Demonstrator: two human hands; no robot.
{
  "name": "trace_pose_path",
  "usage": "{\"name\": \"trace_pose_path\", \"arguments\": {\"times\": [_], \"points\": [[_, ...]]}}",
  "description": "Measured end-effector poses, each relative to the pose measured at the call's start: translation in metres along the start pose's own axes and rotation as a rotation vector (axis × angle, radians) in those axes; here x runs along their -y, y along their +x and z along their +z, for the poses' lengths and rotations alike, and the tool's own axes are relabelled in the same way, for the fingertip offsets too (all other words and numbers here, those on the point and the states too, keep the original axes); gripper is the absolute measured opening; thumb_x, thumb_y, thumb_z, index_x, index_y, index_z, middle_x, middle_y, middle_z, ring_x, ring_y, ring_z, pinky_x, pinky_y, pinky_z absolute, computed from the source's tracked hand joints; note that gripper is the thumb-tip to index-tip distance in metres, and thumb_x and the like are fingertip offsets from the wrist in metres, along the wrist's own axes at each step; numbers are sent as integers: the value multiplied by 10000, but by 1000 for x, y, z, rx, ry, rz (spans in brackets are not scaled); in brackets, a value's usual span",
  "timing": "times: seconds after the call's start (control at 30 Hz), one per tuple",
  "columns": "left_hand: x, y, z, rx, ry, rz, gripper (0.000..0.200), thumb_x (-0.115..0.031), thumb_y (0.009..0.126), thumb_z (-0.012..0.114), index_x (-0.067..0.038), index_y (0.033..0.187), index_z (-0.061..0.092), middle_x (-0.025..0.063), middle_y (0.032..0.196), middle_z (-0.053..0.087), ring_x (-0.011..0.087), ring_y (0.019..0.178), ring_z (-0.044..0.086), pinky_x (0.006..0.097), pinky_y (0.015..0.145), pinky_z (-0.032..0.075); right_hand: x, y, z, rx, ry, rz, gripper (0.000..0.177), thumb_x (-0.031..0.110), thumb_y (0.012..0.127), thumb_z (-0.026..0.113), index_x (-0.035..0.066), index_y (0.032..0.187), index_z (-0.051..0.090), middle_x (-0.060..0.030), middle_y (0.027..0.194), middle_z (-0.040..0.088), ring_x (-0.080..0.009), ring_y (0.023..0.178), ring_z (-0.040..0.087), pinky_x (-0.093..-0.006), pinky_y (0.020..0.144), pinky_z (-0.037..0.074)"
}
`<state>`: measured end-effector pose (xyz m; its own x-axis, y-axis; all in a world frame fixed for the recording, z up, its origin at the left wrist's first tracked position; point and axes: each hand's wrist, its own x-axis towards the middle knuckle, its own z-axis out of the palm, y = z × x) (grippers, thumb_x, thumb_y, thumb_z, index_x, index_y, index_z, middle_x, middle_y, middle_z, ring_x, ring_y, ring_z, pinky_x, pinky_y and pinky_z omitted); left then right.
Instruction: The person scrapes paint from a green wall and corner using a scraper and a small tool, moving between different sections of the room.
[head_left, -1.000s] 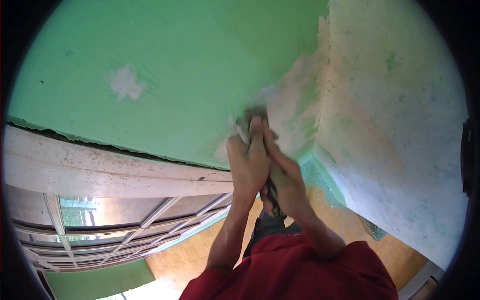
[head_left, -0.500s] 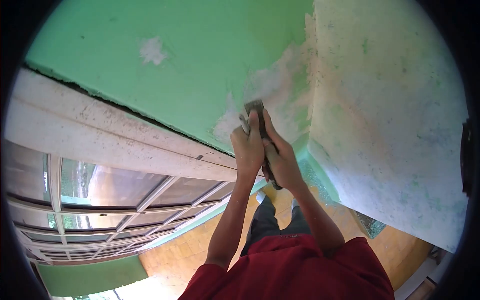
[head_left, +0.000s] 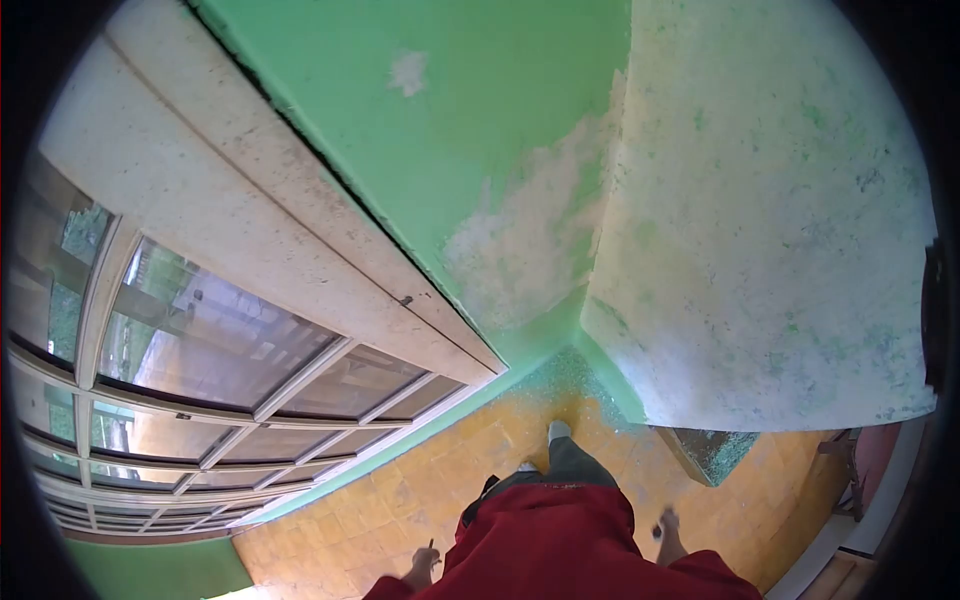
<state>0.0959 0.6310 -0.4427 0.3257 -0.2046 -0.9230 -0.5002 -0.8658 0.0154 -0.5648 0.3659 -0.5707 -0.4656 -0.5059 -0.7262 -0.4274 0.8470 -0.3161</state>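
Observation:
At the lower edge, my left hand hangs beside my body, closed around a small thin stick-like thing whose kind I cannot make out. Low on the other side is my right hand, fingers curled on a scraper; only a small dark part of the scraper shows. Both hands are apart from the green wall. On that wall, near the corner, a large bare whitish patch shows where paint is gone, and a smaller pale patch lies higher up.
A pale, green-flecked wall meets the green one at the corner. Left stands a white window frame with glass panes. Green flakes litter the orange tiled floor. A box-like thing holding flakes sits at the right wall's base.
Both hands have left the wall and dropped to my sides, no longer together on the scraper. My view has shifted, showing more floor and window, and the patch is uncovered.

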Motion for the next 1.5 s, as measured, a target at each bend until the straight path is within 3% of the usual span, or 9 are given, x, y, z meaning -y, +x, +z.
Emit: {"name": "trace_pose_path", "arguments": {"times": [0.1, 0.17, 0.33, 0.43, 0.5, 0.57, 0.73, 1.13, 1.5], "points": [[-4, -4, 27, -127, -252, -456, 263, -278, 851, 659, -38, 830, 763, 114, 715, 710, 222, 594, 686, 365, 544, 532, -108, -43, -31, 48, -153, 497, 369, 329, 963, 489, 0, 974, 654, -189, 775, 679, -332, 650, 678, -482, 573, 529], [-20, -5, 23, -154, -366, -407, 285, -291, 851, 648, -31, 824, 763, 129, 708, 706, 233, 587, 683, 377, 532, 533, -119, -56, -42, 64, -225, 756, 270, 208, 959, 498, -11, 972, 654, -202, 812, 688, -334, 669, 685, -496, 588, 542], [-90, 49, -4, -245, -472, -70, 357, -350, 857, 596, -29, 917, 740, 175, 800, 722, 325, 707, 714, 461, 622, 562, 36, -88, 20, 221, -344, 111, 624, 637, 957, 446, 39, 926, 622, -85, 543, 498, -248, 444, 533, -410, 418, 430], [-146, 111, -36, -257, -220, 237, 294, -350, 900, 547, -123, 1050, 659, 238, 937, 697, 418, 887, 693, 530, 742, 557, 194, -119, 60, 282, -302, -180, 775, 728, 946, 351, 6, 1048, 614, -195, 673, 628, -291, 523, 623, -462, 515, 466], [-208, 88, -86, -345, 7, 421, 293, -326, 935, 485, -101, 1029, 649, 235, 892, 693, 432, 834, 688, 533, 722, 548, 293, -171, 67, 284, -229, -623, 753, 699, 951, 372, 6, 1055, 646, -172, 608, 610, -260, 441, 588, -416, 448, 456], [-247, 124, -110, -512, 68, 730, 351, -342, 962, 460, -75, 980, 687, 217, 766, 685, 402, 739, 695, 530, 656, 546, 386, -230, 67, 381, -162, -590, 620, 575, 987, 422, 73, 1317, 576, -118, 620, 585, -207, 465, 577, -367, 466, 478], [-373, -9, -205, -217, -772, 780, 393, -346, 1018, 515, 7, 959, 676, 78, 630, 599, 155, 529, 592, 312, 494, 511, 517, -326, 55, 654, 272, -844, 559, 267, 1020, 503, 165, 1543, 336, -59, 694, 572, -131, 473, 547, -301, 444, 465], [-539, -241, -355, -273, -978, 1319, 536, -433, 1065, 380, -1, 1368, 470, 152, 1139, 655, 212, 1063, 632, 330, 844, 537, 643, -414, -3, 917, 661, -1236, 631, 98, 1016, 471, 174, 1584, 207, -4, 735, 490, -81, 487, 464, -246, 426, 424], [-578, -265, -379, -461, -918, 1447, 455, -333, 1069, 367, 10, 1245, 608, 64, 755, 634, 100, 626, 567, 257, 591, 467, 662, -413, 38, 603, 691, -1358, 468, 126, 1043, 380, 72, 1508, 386, 12, 643, 525, -46, 403, 414, -226, 355, 326]]}}
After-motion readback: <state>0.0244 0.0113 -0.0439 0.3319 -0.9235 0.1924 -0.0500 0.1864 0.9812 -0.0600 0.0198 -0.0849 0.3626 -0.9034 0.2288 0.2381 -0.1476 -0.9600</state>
